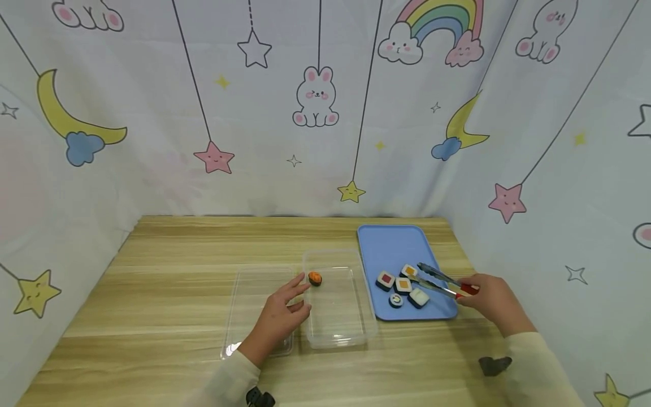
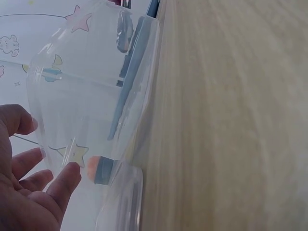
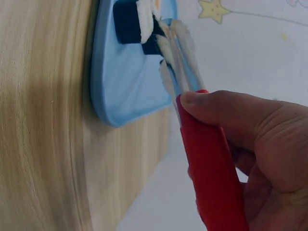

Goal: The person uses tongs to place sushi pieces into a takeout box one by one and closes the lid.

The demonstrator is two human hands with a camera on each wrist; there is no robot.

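Note:
My right hand (image 1: 490, 299) grips a pair of tongs (image 3: 211, 168) by the red handle, thumb on top. The tongs' arms are spread over a blue tray (image 1: 391, 243), their tips beside an orange-centred sushi roll (image 1: 408, 271). Around it lie another orange-centred roll (image 1: 403, 285), a red-centred roll (image 1: 385, 280), a white-topped piece (image 1: 419, 298) and a small round roll (image 1: 395, 301). My left hand (image 1: 282, 316), fingers loosely spread, is at the left side of a clear plastic box (image 1: 335, 343); contact is unclear. In the box's far left corner sits an orange-topped sushi (image 1: 315, 278).
Left of the box lies a clear plastic lid (image 1: 254, 277), partly behind my left hand and forearm. All stand on a wood-grain table (image 1: 178, 294). A printed white curtain (image 1: 274, 124) closes off the back and both sides. The tray is just right of the box.

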